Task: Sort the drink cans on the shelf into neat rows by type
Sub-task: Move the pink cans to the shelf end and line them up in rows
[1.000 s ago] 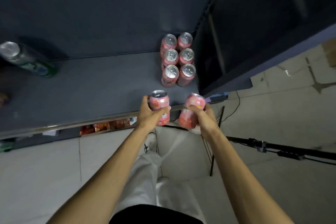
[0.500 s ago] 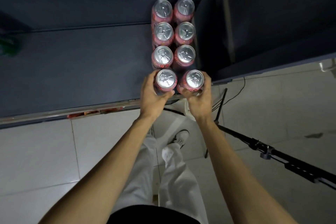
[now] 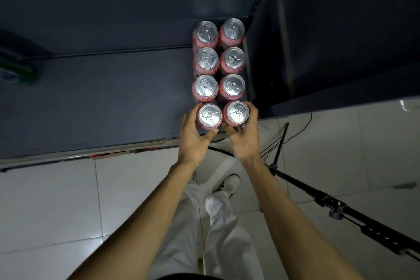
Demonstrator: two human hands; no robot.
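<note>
Currently eight pink cans stand upright in two columns of four at the right end of the dark shelf [image 3: 102,88], tops silver, neighbours touching or nearly so. Left hand [image 3: 194,137] wraps the front left can [image 3: 209,115], fingers curled round its left side, thumb at its near side. Right hand [image 3: 244,135] wraps the front right can [image 3: 236,112], fingers round its right side. Both cans sit on the shelf, just in front of the third row [image 3: 219,87]. A blurred green can [image 3: 17,73] lies far left on the shelf, well apart. White tile floor [image 3: 56,200] and a black stand [image 3: 341,208] show below.
</note>
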